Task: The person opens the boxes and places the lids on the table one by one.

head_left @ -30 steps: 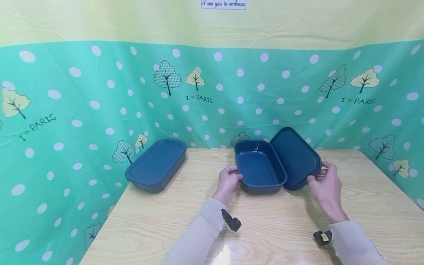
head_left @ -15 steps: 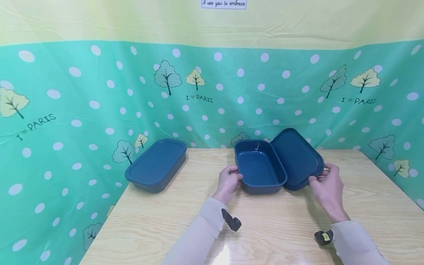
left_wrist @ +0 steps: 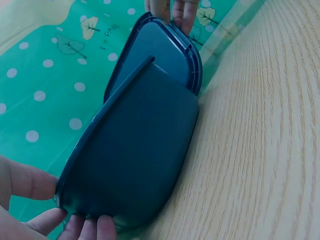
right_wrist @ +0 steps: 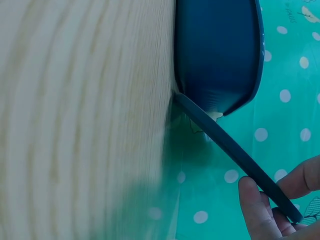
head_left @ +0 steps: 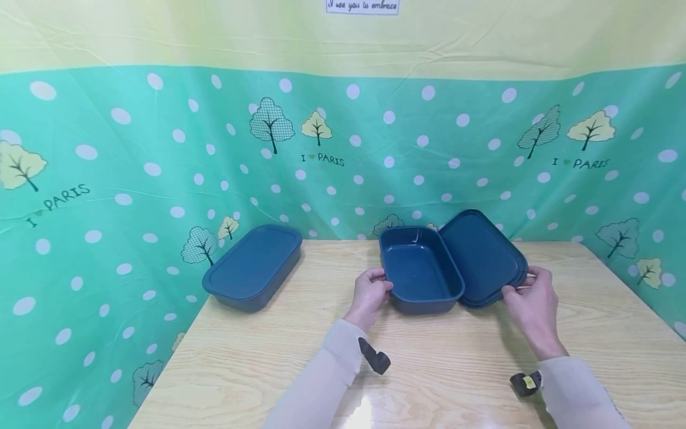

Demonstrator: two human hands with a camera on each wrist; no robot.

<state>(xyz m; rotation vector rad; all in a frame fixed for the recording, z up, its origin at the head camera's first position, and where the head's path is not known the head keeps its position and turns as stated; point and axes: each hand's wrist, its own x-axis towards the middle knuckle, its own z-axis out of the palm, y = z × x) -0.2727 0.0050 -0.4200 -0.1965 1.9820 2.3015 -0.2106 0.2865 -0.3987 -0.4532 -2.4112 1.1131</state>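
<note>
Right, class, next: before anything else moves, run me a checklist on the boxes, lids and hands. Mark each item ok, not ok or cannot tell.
1. Open box upright on the table: ok.
2. Left hand gripping the open box: ok, it holds the left side.
3. Right hand gripping the loose lid: ok, fingers and thumb pinch its edge.
4. Loose lid seated on the open box: not ok, it stands tilted beside the box's right side.
5. Lidded box at far left covered: ok, its lid is on top.
6. That cover sealed all round: cannot tell, the far edge is hidden.
</note>
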